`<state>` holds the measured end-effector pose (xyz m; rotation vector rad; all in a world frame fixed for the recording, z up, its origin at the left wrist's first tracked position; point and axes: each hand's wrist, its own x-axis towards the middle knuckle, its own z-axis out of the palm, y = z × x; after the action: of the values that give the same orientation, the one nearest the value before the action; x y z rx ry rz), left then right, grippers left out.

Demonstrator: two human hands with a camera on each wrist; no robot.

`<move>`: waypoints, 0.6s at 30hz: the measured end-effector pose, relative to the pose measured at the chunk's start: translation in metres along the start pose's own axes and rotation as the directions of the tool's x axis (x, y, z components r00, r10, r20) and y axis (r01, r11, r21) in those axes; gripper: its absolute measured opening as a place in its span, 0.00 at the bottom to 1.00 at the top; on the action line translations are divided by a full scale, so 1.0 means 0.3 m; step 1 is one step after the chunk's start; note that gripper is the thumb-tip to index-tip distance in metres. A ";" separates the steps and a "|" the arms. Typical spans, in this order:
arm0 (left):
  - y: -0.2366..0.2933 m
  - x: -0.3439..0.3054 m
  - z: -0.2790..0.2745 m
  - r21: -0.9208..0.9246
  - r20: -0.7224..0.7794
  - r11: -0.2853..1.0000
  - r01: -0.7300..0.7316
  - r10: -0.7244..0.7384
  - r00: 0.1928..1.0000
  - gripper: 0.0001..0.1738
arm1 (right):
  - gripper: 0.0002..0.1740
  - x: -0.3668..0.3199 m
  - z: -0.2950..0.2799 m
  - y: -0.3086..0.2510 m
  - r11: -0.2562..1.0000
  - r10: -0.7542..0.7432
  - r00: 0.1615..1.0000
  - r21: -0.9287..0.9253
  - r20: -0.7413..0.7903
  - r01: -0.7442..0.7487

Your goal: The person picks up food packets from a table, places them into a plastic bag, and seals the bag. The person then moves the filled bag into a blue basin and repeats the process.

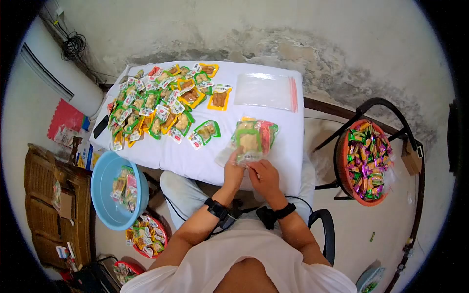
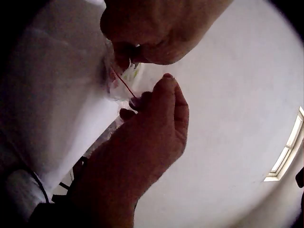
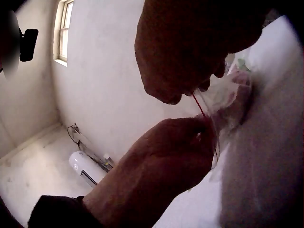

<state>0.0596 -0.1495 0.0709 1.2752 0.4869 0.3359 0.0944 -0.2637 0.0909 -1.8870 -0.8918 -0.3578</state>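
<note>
Pinching the red zip strip of the clear plastic bag of snack packets [image 1: 251,139], the left hand [image 1: 233,168] and right hand [image 1: 264,176] sit close together, fingertips clamped on its mouth. The bag lies at the near edge of the white-covered bench [image 1: 195,161]. Loose green and yellow packets [image 1: 156,105] and an empty clear zip bag [image 1: 266,90] lie farther back.

Counts: 2 hands, left hand [image 1: 233,171] and right hand [image 1: 264,177]. 1 desk [image 1: 195,161]. 2 zip bags: 1 filled bag [image 1: 251,139], 1 empty bag [image 1: 266,91]. 1 blue basin [image 1: 100,185]. 2 red trays [image 1: 164,238] of snacks. 1 red basket [image 1: 341,161] of candy. Loose snack packets [image 1: 161,105]: overlapping pile, too many for an exact count.
</note>
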 end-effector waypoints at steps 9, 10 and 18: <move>-0.082 0.184 0.009 0.374 0.050 0.920 -0.118 0.107 0.993 0.30 | 0.07 -0.003 -0.010 0.007 1.000 -0.014 0.998 -0.015 0.065 0.015; -0.083 0.188 0.018 0.351 0.059 0.927 -0.135 0.122 0.991 0.31 | 0.07 -0.002 -0.014 0.000 1.000 0.029 0.998 -0.010 0.064 -0.028; -0.144 0.060 0.007 0.599 0.127 0.569 -0.563 0.626 0.769 0.30 | 0.08 -0.022 -0.017 0.013 0.996 0.091 0.992 -0.023 0.093 -0.089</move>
<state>0.0748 -0.1538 0.0270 2.0770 0.2208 0.8769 0.0932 -0.2718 0.0868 -1.9671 -0.8646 -0.2253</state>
